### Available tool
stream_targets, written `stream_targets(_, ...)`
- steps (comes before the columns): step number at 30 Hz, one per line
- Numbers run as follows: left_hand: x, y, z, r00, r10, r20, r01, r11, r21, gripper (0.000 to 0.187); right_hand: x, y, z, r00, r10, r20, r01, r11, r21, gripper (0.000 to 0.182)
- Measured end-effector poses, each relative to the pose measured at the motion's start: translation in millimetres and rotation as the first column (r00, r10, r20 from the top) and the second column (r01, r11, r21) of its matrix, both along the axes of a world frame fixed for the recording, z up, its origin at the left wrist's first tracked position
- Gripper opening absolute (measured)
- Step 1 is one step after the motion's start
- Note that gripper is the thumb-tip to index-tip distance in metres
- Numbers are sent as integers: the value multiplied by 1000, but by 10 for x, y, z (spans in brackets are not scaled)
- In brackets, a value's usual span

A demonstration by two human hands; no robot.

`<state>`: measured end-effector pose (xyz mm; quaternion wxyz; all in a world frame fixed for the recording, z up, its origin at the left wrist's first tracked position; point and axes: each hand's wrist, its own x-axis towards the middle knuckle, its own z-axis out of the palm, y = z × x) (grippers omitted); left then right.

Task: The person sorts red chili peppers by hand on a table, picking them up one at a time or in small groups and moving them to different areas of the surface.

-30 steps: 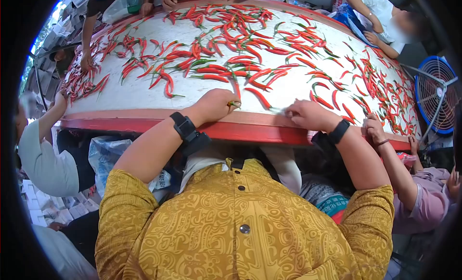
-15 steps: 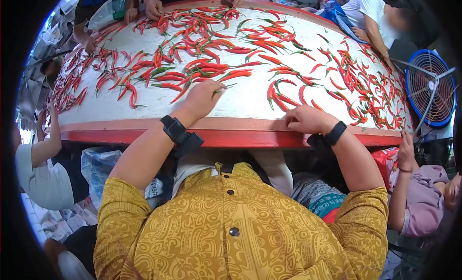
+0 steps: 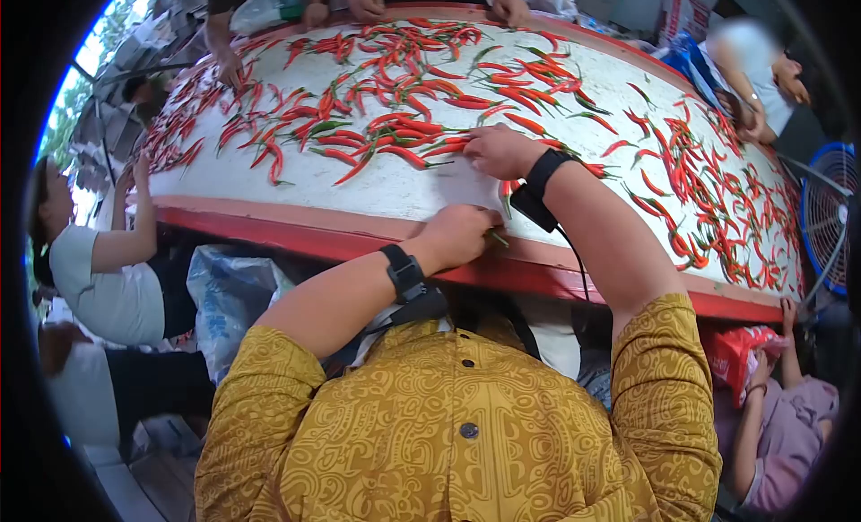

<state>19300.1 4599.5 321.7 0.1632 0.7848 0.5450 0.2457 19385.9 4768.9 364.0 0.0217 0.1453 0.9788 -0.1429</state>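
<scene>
Red chili peppers (image 3: 408,156) with green stems are scattered over a broad white tabletop (image 3: 386,195). My left hand (image 3: 456,235) is closed over the table's near edge; green stem ends of chili peppers (image 3: 496,239) poke out past the fingers, and the rest is hidden in the palm. Farther in, my right hand (image 3: 505,152) bends over the middle of the table, its fingertips pinched at the end of a red chili pepper (image 3: 446,149). Another chili pepper (image 3: 508,197) lies below my right wrist, partly covered by a black device.
A red and pink rim (image 3: 296,228) edges the table. Other people's hands (image 3: 365,2) work at the far side, with more people at left and right. A blue-framed fan (image 3: 830,219) stands at right. A plastic bag (image 3: 231,302) sits below the left edge.
My left hand has drawn back from the chili peppers to the near edge. My right hand has moved from the edge up and leftward to the chili peppers. The view has turned slightly.
</scene>
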Motion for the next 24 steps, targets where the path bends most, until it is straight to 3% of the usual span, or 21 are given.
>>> stream_targets(2,95,30,-4,999,15,33,-16,999,37,14,78,58,-130,999,-44,-17,47,986,158,32)
stream_targets(3,136,42,-10,997,6,73,-12,997,73,13,139,23,-89,999,-33,-15,35,987,160,32)
stream_targets(5,228,81,-29,993,-5,114,-5,997,82,16,419,-40,-18,977,-214,17,207,959,193,30)
stream_targets(7,325,147,9,985,77,156,-88,994,66,15,708,-77,18,969,-244,40,231,951,207,28)
stream_targets(10,397,221,85,983,129,129,-137,989,53,16,1280,-237,183,960,-161,-231,195,972,133,26)
stream_targets(11,419,247,111,986,101,136,-109,992,58,16,1491,-256,283,972,-156,-177,185,970,158,23)
stream_targets(13,467,286,173,979,27,203,-11,997,-82,20,1894,-420,515,939,-336,71,341,937,-82,22)
stream_targets(15,557,443,39,980,-37,196,64,989,-136,20,2300,-385,349,940,-234,250,282,942,-180,24)
stream_targets(17,680,580,51,990,-134,-45,141,962,236,18,2606,-347,141,943,-255,215,314,894,-321,25)
stream_targets(19,833,662,79,995,-80,-53,91,964,250,16,2717,-353,99,930,-329,161,365,870,-332,27)
stream_targets(20,912,687,87,1000,25,-4,-23,966,257,15,2771,-338,55,942,-335,-13,334,941,-55,28)
stream_targets(21,1002,707,129,991,128,45,-135,956,259,15,2822,-313,34,941,-286,-182,323,918,232,28)
stream_targets(23,1222,722,188,992,81,96,-101,968,230,14,2934,-223,47,927,-231,-296,323,892,315,29)
stream_targets(24,1364,691,214,994,-44,102,29,990,141,14,2996,-169,104,934,-284,-215,328,921,211,28)
